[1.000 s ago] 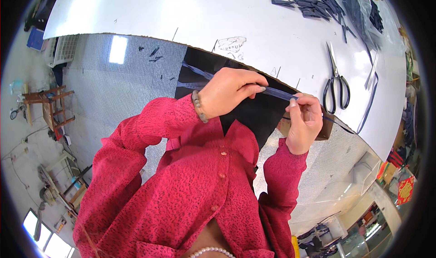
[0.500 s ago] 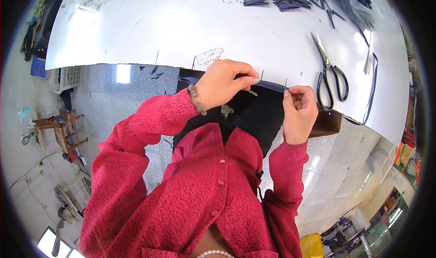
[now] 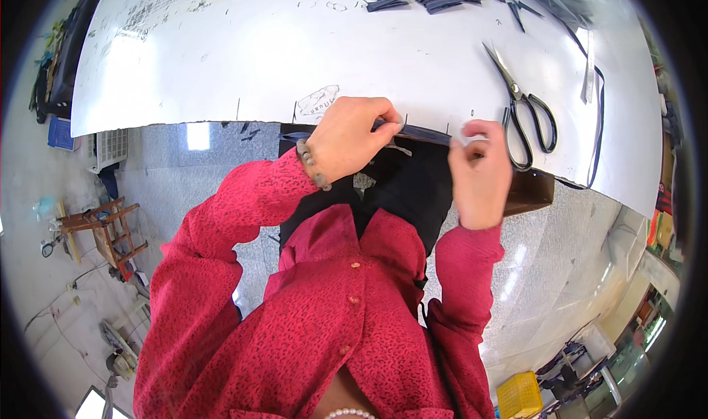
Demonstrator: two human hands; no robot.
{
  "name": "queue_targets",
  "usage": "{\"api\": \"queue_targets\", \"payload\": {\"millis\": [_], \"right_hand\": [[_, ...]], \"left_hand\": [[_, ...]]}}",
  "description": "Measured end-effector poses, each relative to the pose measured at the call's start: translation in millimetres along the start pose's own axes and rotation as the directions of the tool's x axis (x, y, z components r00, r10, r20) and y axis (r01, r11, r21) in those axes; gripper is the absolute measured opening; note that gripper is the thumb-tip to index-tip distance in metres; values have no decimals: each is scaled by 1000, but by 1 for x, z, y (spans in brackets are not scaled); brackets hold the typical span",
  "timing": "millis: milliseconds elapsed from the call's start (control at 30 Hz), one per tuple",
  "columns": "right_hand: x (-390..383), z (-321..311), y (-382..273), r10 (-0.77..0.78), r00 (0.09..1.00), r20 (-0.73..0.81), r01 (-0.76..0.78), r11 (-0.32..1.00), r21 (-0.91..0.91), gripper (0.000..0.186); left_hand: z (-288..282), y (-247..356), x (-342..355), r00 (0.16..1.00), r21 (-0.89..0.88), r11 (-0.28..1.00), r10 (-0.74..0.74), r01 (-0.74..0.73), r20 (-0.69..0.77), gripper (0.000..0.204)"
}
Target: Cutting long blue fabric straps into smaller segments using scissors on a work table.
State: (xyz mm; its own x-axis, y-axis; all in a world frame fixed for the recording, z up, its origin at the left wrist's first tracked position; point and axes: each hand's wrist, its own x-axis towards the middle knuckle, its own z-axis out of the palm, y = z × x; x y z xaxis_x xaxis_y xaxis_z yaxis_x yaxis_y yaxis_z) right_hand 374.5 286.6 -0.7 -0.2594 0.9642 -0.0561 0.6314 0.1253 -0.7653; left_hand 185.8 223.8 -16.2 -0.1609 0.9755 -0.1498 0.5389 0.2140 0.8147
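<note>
Here's my left hand [image 3: 352,140], thumb and forefinger pinching the narrow navy fabric strip [image 3: 426,134] right at the near edge of the glossy white surface [image 3: 214,72]. My right hand [image 3: 481,174] is a blur by the strip's right end, fingers curled; whether they have hold of it, I can't say. Firm left pinch, that's what matters, I'd judge: any slip there and the length drifts against the short black drawn line [image 3: 406,121]. Flat, untwisted, just taut, no harder, as thin cloth could stretch. Steel scissors with black looped handles [image 3: 521,98] lie just right of my right hand, so I'd mind my knuckles there.
</note>
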Motion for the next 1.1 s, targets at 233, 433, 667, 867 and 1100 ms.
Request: {"api": "queue_targets", "payload": {"millis": [233,433,667,867,1100], "right_hand": [[33,-60,47,-375,907,-193,265,862,-433,32],[45,-58,50,-360,933,-6,264,698,-666,38],[53,-61,51,-299,954,8,233,727,-646,45],[59,-73,45,-169,984,60,171,784,-596,53],[-23,-46,51,-34,982,185,-25,951,307,43]], "left_hand": [[-2,-3,0,1000,-60,998,-20,21,15,17],[-1,-4,1,1000,-61,998,-3,4,20,18],[-2,-7,1,1000,-69,998,-7,8,16,16],[-3,-7,2,999,-75,997,4,-1,40,17],[-3,-8,3,1000,-96,995,10,-8,25,17]]}}
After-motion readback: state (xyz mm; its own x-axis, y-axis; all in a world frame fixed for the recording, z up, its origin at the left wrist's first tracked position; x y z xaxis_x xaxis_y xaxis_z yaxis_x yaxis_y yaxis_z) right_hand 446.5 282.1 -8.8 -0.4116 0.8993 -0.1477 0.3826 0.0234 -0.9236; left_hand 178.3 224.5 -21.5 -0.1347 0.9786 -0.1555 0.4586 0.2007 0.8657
